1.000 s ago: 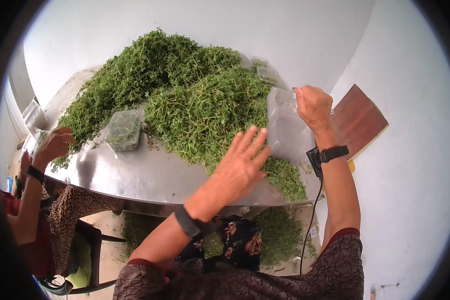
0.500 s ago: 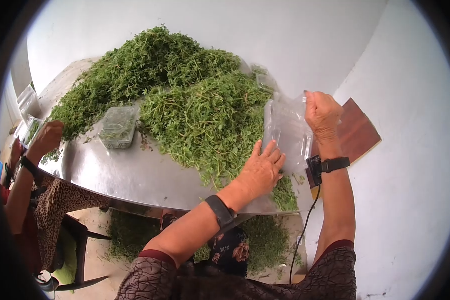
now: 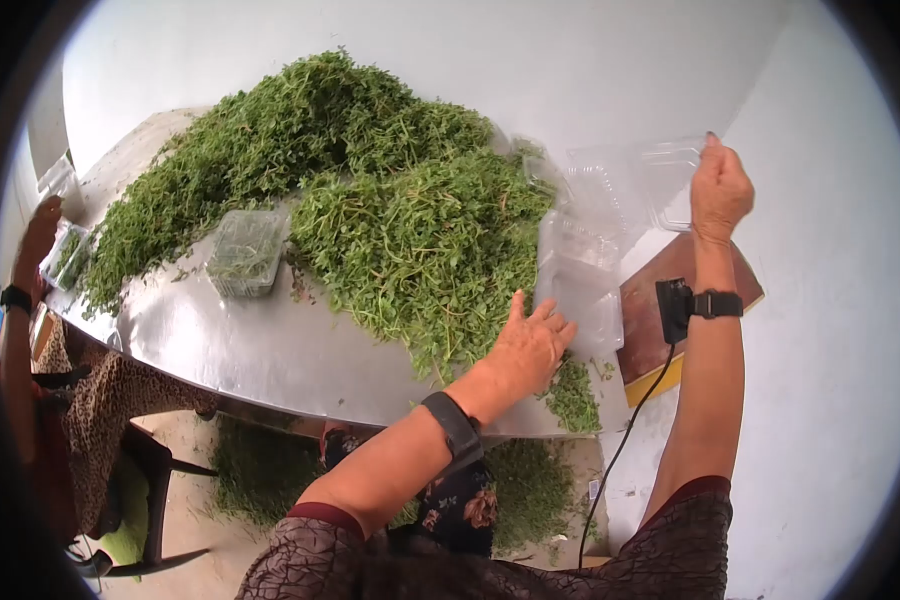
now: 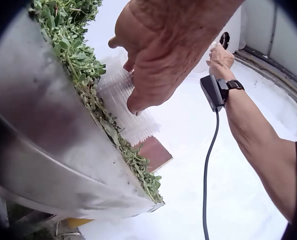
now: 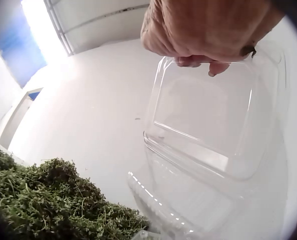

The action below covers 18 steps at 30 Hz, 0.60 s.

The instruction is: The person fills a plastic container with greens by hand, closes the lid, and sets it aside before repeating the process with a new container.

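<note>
While the person's left hand rests with straight, relaxed fingers on the stack of clear plastic clamshell boxes at the near right edge of the round metal tabletop, the right hand is raised above that edge, pinching the rim of one clear hinged plastic clamshell box between thumb and curled fingers. The wrist view shows that box hanging open, lid and base spread apart, with nothing in it.

To do this well, the left hand would probably need to keep flat pressure on the stack so that only the top box comes away, and the right hand should hold by the rim alone, since such thin plastic is likely to buckle under a tight squeeze.

Just beyond the left hand lies a broad heap of loose green leafy herb sprigs covering the middle and far side of the tabletop, with a few sprigs trailing to the near right edge. A small clear plastic punnet partly filled with greens sits towards the left edge. At the far left edge another person's hand reaches in. A brown wooden board lies below the right edge, on a white floor, and white walls close the room.
</note>
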{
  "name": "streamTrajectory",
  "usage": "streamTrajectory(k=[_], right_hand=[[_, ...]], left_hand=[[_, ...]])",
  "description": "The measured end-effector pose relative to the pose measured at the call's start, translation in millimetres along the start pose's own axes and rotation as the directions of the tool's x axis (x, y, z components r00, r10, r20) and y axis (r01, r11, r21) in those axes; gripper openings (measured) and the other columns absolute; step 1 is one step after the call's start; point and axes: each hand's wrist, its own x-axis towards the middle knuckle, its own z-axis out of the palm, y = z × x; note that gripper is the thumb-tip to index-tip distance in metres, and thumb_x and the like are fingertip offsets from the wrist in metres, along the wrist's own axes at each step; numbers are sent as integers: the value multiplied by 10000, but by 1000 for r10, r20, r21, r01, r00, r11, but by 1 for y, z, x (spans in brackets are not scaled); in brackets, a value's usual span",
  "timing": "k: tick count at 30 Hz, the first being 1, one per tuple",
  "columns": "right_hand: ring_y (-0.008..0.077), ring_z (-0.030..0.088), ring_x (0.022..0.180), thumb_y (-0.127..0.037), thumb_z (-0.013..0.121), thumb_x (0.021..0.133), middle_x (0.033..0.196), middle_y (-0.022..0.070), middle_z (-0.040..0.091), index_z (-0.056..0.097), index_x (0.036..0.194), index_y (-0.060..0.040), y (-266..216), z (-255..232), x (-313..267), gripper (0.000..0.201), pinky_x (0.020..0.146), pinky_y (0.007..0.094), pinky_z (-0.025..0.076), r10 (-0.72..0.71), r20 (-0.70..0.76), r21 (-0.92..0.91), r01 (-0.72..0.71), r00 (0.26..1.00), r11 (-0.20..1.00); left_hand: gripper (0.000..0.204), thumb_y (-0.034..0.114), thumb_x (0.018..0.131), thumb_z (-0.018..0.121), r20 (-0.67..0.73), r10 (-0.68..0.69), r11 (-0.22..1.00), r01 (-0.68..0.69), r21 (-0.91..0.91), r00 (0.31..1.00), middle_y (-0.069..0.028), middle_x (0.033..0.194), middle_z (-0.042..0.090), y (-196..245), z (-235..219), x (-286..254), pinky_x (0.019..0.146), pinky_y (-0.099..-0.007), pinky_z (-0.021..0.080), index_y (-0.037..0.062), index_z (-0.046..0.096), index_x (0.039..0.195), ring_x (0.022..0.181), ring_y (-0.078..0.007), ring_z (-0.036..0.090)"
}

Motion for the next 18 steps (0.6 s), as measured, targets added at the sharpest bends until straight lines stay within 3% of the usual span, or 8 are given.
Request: streamTrajectory(k=[2,4,7,8,13,15,16,18], right_hand=[[221,584,532,-237,572,898,640,101,631,637,733,-32,-8,-8,-5,272,523,322,457,107,-68,255,-86,992,963],[148,597,618,-220,546,919,749,83,666,662,857,2,-26,-30,-21,258,577,290,471,299,48,421,-291,953,859],[122,537,657,-242,531,926,734,51,599,632,840,28,-62,-70,-53,301,611,256,451,612,90,498,-568,786,655],[122,513,649,-249,534,924,708,38,567,620,816,30,-71,-81,-66,311,618,249,444,684,100,539,-617,723,574],[124,464,641,-303,550,914,683,17,479,545,746,13,-92,-114,-142,358,601,259,415,761,110,599,-654,639,463],[126,462,633,-329,530,918,669,20,469,522,714,-19,-94,-114,-172,372,594,265,407,857,272,639,-748,438,179],[126,462,633,-329,530,918,669,20,469,522,714,-19,-96,-111,-184,372,594,265,407,857,277,639,-750,434,173],[123,450,609,-348,498,932,653,21,470,509,703,-53,-103,-105,-209,373,601,270,418,871,463,549,-825,164,-137]], left_hand=[[567,215,835,626,-18,-13,999,12,-43,1000,-128,1309,474,-3,5,-4,1089,-571,193,53,421,1338,1327,-324,320],[563,164,799,650,-202,73,995,-84,-49,977,-192,1368,415,-1,12,-12,1103,-518,221,20,457,1308,1338,-355,304],[558,146,767,667,-313,88,981,-137,-138,946,-251,1396,361,1,4,-46,1105,-462,256,-15,491,1271,1327,-378,317],[534,154,748,678,-361,124,978,-175,-114,924,-269,1381,366,-2,0,-60,1098,-450,279,-34,524,1225,1317,-380,334],[446,124,740,685,-339,-6,988,-47,-148,941,-246,1346,420,-32,-20,-134,1110,-457,262,-41,569,1138,1303,-368,361],[414,110,735,687,-339,-54,992,13,-122,939,-238,1328,444,-46,-25,-159,1111,-457,265,-42,583,1106,1294,-364,376],[391,99,736,685,-374,-105,990,61,-129,921,-228,1301,470,-54,-29,-170,1110,-454,274,-42,586,1087,1283,-362,392],[369,88,737,683,-402,-156,985,110,-136,903,-219,1274,495,-70,-36,-186,1108,-450,283,-42,590,1069,1272,-361,407]])
